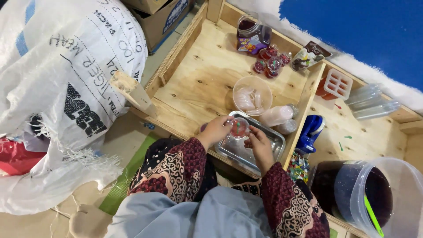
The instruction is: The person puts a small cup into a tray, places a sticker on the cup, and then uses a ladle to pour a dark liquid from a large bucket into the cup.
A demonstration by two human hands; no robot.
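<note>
Figure. Small round cup point(239, 128) held over the metal tray point(269, 152), head view. Your left hand point(216, 131) grips the cup from its 9 o'clock side, fingers curled and pinching the rim; your right hand point(259, 143) meets it from 4 o'clock, fingertips pressed together against the cup's edge. Keep the cup level above the tray so that any spill lands in the steel rather than on the plywood box point(198, 79). Steady it with the left hand and let the right do the fine work at the rim; a light touch seems wise, since the thin clear wall probably flexes.

The cup is transparent, shallow and round, with red contents flecked with green. Whether a lid sits on it cannot be told. Similar filled cups point(271, 59) cluster at 1 o'clock from the tray, and a clear bowl point(252, 94) of pale pieces lies at 12 o'clock.
</note>
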